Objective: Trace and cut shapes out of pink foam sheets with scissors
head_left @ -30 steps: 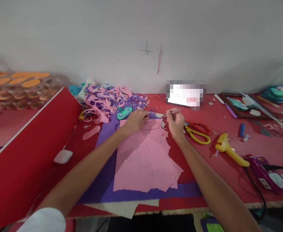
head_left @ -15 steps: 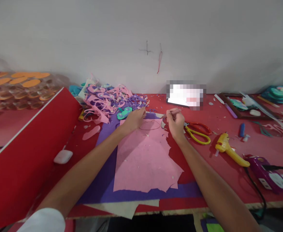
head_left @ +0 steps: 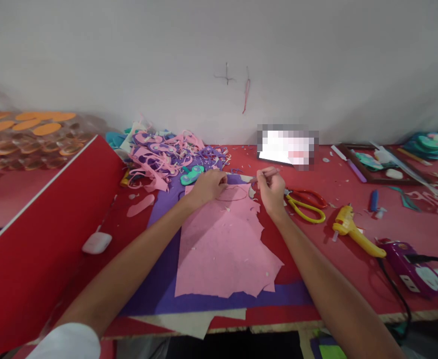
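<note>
The screen of a dark-edged tablet-like device (head_left: 284,149) propped against the grey wall (head_left: 147,60) is blurred into squares, so its contents cannot be read. The pale face on a purple plastic box with a black cable (head_left: 415,269) is too small for any lettering to be made out. A closed, rounded outline (head_left: 232,201) is drawn in dark line near the far edge of a flat, ragged-edged pink felt-like sheet (head_left: 226,249). This sheet is laid over a larger purple sheet (head_left: 166,301) on a red-topped counter (head_left: 312,177).

The sheet's far left part is covered by the left hand (head_left: 209,187), whose fingers are bent down just beside the outline; whether its grip is pinched together cannot be told. The right hand (head_left: 273,189) is placed just beyond the sheet's far right corner, its grip closed on a slim dark-tipped implement (head_left: 253,180), by which the tip is pointed toward the sheet.

Beside the right hand, a tool with one red and one yellow handle (head_left: 304,216) is laid. Near the left hand, a teal mask-shaped piece (head_left: 192,175) is seen before a heap of pink and purple scraps (head_left: 159,149).
</note>
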The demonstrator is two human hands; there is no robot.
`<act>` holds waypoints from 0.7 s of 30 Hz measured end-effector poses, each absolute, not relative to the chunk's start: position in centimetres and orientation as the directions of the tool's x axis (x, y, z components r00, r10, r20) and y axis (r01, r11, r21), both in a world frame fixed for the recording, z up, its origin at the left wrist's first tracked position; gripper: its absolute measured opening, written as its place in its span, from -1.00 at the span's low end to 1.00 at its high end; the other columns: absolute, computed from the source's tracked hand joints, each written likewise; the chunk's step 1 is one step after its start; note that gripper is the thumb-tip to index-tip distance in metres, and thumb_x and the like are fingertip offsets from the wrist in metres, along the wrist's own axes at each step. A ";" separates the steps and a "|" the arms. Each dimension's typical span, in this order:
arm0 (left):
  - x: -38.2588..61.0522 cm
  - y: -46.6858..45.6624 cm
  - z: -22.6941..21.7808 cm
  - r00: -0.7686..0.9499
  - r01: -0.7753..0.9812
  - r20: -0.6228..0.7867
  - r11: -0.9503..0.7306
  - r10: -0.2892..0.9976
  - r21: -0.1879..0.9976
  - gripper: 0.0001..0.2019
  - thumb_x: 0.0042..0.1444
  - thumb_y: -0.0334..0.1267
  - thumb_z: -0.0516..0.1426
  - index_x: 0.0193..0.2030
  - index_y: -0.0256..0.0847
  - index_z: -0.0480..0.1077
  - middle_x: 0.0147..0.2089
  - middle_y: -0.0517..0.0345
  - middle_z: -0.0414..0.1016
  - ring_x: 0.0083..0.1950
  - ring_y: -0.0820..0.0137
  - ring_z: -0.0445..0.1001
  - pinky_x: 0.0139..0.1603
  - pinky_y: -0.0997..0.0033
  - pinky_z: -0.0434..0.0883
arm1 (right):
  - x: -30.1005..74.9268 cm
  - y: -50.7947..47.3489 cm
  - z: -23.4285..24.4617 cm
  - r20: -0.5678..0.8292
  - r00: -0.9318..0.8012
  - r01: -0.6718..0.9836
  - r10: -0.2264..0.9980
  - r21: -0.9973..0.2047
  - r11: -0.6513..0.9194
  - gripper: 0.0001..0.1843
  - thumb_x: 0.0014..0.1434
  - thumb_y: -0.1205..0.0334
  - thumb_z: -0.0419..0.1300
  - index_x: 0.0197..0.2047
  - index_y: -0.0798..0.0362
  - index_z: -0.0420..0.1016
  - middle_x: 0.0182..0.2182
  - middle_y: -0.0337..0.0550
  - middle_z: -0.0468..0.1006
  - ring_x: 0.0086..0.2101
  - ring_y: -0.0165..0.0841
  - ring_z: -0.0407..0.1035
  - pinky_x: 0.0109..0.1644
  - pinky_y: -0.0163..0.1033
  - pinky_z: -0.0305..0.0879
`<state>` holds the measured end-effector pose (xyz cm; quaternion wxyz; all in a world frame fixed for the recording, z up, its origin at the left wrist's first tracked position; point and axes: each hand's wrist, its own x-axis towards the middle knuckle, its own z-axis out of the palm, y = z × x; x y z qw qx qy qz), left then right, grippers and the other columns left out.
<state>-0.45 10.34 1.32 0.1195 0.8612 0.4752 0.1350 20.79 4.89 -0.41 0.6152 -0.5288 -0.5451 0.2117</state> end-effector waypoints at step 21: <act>-0.7 10.6 1.3 0.516 0.762 0.141 -0.528 0.845 0.375 -0.90 0.18 -0.35 0.08 -0.31 -0.20 0.43 -0.27 0.07 0.52 -0.23 0.33 0.42 -0.23 0.36 0.23 | 20.9 4.9 -0.7 0.444 0.317 0.333 0.838 -0.879 0.341 -0.73 0.32 0.05 0.18 -0.37 -0.02 0.36 -0.60 -0.36 0.32 -0.56 -0.43 0.22 -0.43 -0.25 0.16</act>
